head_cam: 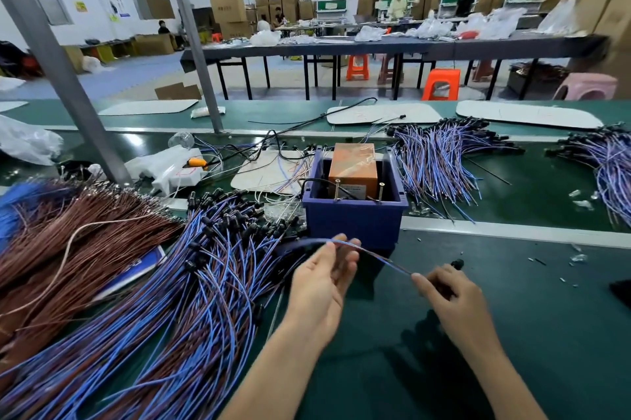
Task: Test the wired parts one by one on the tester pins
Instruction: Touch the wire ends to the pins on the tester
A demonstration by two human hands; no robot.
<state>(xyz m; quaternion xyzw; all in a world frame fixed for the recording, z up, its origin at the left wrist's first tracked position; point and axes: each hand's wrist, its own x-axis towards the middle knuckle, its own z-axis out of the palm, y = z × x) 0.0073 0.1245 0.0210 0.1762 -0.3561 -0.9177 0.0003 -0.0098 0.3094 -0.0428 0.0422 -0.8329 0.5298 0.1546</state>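
Observation:
A dark blue tester box (353, 218) stands on the green bench, with two upright metal pins (359, 190) at its near rim and an orange block inside. One blue-and-brown wired part (377, 256) stretches between my hands just in front of the box. My left hand (322, 278) holds the wire between thumb and fingertips near its middle. My right hand (450, 290) pinches the wire's right end, and a small black cap (457, 263) shows above its fingers. The wire's left end blurs into the pile.
A big heap of blue-brown wired parts (191, 286) lies to my left, with brown wires (78, 231) beyond it. More wired bundles (440, 160) lie right of the box. A slanted metal post (68, 78) rises at left. Small scraps (577, 257) dot the mat.

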